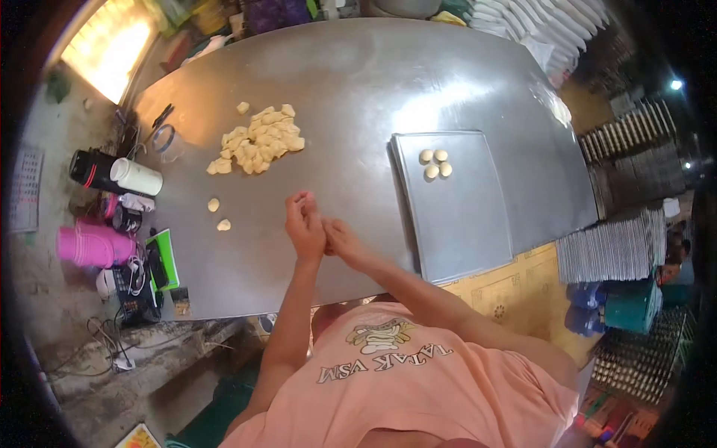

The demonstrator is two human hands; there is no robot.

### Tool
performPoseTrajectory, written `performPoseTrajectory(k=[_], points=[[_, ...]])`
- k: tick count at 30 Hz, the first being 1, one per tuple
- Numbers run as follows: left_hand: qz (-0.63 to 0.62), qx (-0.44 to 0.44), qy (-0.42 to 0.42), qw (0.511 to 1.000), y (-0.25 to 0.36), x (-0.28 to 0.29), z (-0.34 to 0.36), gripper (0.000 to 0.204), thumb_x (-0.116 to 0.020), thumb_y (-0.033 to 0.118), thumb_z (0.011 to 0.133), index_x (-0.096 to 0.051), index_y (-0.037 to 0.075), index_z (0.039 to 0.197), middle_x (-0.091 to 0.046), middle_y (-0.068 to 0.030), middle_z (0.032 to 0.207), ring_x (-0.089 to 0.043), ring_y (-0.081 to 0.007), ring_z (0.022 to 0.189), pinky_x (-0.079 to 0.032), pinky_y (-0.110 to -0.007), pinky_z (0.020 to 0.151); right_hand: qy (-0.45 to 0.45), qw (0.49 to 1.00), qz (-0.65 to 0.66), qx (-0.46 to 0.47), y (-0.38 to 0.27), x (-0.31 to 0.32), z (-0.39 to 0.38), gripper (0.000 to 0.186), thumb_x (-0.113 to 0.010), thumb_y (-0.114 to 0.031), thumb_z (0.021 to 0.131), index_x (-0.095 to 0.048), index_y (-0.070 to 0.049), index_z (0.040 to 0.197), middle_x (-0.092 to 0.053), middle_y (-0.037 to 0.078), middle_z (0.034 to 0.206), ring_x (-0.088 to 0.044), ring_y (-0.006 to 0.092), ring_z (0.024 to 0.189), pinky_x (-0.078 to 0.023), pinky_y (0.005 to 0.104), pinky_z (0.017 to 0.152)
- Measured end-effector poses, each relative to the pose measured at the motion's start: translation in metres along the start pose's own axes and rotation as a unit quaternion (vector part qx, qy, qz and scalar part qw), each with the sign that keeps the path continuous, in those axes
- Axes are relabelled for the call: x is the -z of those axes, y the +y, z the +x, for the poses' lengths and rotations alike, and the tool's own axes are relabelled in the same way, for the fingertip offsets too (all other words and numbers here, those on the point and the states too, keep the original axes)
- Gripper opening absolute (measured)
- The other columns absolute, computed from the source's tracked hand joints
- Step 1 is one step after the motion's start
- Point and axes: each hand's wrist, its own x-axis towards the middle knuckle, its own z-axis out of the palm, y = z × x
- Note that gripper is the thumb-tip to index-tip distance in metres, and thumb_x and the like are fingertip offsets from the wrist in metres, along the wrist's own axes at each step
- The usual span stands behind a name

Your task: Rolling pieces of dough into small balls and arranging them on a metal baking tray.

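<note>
While your two hands are pressing together over the near middle of the table (351, 82), you are working something small between them, most likely a piece of dough, though the piece itself is hidden and I cannot tell its shape. Your left hand (305, 224) is standing upright with fingers curled inward, and your right hand (340, 240) is lying against it, palm to palm; both are closing around whatever sits between them rather than hanging loose.

To roll well here, you are wanting light, even pressure and small circles, with the palms cupped a little so the piece is rounding instead of flattening. Keep the hands above the bare metal so nothing is dropping off the near edge.

The cut dough is lying in a pile (258, 142) at the far left, well apart from your hands, and two loose pieces (218, 214) are sitting nearer you on the left. The tray (459, 224) is resting to your right, and four balls (435, 163) are clustering, touching one another, at its far end. Its near part is bare, so there is room for the rounded ones beside the others.

Along the left edge a white cup (137, 177) is lying on its side, with pink cups (93, 246) nearer you.
</note>
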Motion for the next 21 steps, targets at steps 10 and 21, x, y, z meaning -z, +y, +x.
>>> performPoseTrajectory(k=[10, 21], points=[[0.453, 0.054, 0.063, 0.888, -0.057, 0.121, -0.035, 0.032, -0.054, 0.017, 0.110, -0.059, 0.003, 0.137, -0.071, -0.0219, 0.112, -0.067, -0.0431, 0.106, -0.050, -0.053, 0.099, 0.130, 0.725, -0.636, 0.231, 0.033, 0.108, -0.010, 0.013, -0.061, -0.015, 0.103, -0.063, -0.002, 0.105, -0.061, 0.020, 0.107, -0.054, 0.0438, 0.103, -0.044, 0.0546, 0.088], [0.508, -0.029, 0.059, 0.859, -0.176, 0.164, -0.024, 0.019, -0.058, 0.019, 0.105, -0.064, 0.004, 0.115, -0.068, -0.0191, 0.106, -0.064, -0.0403, 0.105, -0.051, -0.059, 0.088, 0.144, 0.634, -0.720, 0.242, 0.014, 0.140, 0.066, 0.022, -0.059, -0.022, 0.101, -0.062, -0.001, 0.104, -0.060, 0.022, 0.107, -0.056, 0.0420, 0.105, -0.041, 0.0549, 0.095]])
